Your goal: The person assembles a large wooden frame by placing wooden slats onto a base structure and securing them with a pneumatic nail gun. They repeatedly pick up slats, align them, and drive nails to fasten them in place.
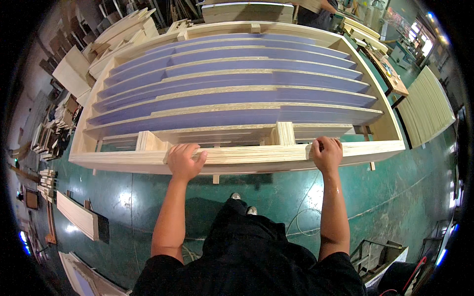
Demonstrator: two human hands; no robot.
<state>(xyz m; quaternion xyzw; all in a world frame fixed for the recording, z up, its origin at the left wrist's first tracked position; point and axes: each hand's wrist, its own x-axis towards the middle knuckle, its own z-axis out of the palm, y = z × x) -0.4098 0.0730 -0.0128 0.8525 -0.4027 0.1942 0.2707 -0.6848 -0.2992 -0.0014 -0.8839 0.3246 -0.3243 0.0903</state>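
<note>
In front of me stands a large shallow wooden frame (237, 154) of pale plywood, longer from side to side than deep. Inside it, several purple-faced boards (222, 96) stand on edge in rows running left to right. My left hand (184, 161) lies over the near rail left of centre, its fingers curled over the top edge. Further right, my right hand (327, 154) grips the same rail, with the fingers bent and a dark gap beside the thumb. Two short wooden blocks, one on the left (146, 141) and one on the right (285, 133), sit inside the near rail.
Stacked panels (427, 108) lean at the right beside a small workbench (387, 74). Pale boards (113, 42) are piled at the far left. A thin hose (298, 214) lies on the green floor. A person (318, 15) stands beyond the frame. Lower left lies a wooden beam (76, 215).
</note>
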